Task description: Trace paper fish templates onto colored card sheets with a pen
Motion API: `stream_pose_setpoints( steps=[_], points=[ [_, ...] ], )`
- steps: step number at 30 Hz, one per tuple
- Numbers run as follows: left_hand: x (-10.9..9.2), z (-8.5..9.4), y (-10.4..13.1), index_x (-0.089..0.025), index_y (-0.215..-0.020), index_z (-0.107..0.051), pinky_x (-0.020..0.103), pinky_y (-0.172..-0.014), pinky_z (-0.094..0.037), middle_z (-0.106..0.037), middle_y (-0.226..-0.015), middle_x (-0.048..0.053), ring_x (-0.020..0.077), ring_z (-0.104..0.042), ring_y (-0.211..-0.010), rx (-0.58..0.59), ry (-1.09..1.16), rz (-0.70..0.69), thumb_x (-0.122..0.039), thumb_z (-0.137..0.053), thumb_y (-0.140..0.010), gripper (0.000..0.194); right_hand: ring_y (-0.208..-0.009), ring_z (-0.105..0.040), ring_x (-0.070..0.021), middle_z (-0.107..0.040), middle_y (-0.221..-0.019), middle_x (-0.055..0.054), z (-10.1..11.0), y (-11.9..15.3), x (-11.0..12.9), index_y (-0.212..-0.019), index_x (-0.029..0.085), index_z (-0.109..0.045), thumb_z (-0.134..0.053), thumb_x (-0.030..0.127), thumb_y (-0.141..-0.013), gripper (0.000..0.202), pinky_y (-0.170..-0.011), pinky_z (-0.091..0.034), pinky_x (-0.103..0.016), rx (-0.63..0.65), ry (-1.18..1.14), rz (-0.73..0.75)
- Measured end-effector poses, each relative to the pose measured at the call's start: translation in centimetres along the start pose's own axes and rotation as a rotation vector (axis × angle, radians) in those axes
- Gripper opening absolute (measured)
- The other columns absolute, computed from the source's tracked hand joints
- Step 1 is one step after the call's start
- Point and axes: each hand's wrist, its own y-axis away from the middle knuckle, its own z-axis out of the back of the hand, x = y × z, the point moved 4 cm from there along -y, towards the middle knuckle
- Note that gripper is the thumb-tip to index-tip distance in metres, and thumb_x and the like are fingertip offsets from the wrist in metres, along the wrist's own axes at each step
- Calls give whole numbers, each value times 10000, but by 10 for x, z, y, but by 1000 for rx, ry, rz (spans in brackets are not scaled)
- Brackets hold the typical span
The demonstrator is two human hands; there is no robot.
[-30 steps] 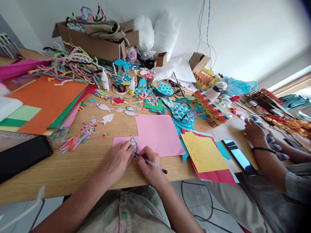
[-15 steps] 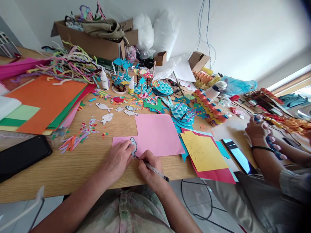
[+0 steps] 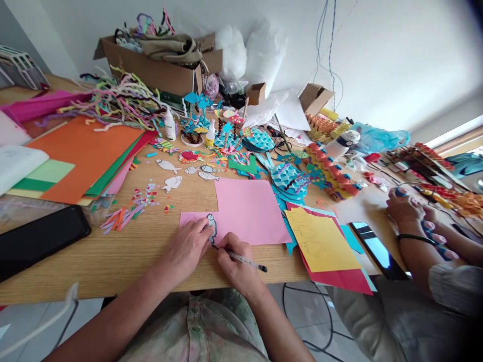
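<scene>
Head view is showing both hands working close to the desk's (image 3: 128,269) front edge. The left hand (image 3: 190,245) is lying unclenched and gripping nothing, its fingers lightly bent and pressing one fish cut-out (image 3: 213,230) flat against the pink sheet (image 3: 251,211). The right hand (image 3: 237,266) is closing its thumb and fingers around one pen (image 3: 247,260), whose tip is pointing at the fish's lower end (whether it is touching the paper, I cannot tell). That fish is lying on the narrow left part of the single pink sheet, near the middle of the desk's front edge. Farther toward the back edge, five loose pale fish (image 3: 172,183) are lying close together, and beyond them two white bottles (image 3: 169,126) are standing upright. One black phone (image 3: 41,241) is lying toward the desk's front left corner. Right of the pink sheet, one yellow sheet (image 3: 324,244) bearing drawn outlines is resting on one red sheet (image 3: 345,282), which is overhanging the front edge.
</scene>
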Motion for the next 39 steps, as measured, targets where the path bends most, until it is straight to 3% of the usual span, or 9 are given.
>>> stream_pose_setpoints(
  steps=[17,39],
  points=[
    [2,-2,-4,-171,-982,-574,337,-790,-426,-537,-997,66,205,-517,-906,46,79,31,-172,-343,-917,240,-487,-386,-88,-470,-566,49,-3,-12,2,-676,193,-465,-405,139,-668,81,-499,-313,-198,88,-30,40],
    [6,-3,-4,-188,-1024,-574,346,-844,-421,-540,-1081,64,209,-516,-970,81,108,44,-67,-349,-855,306,-477,-377,-88,-455,-550,55,-8,-20,-3,-681,196,-436,-416,143,-688,58,-481,-290,-206,39,-32,-11]
  ],
)
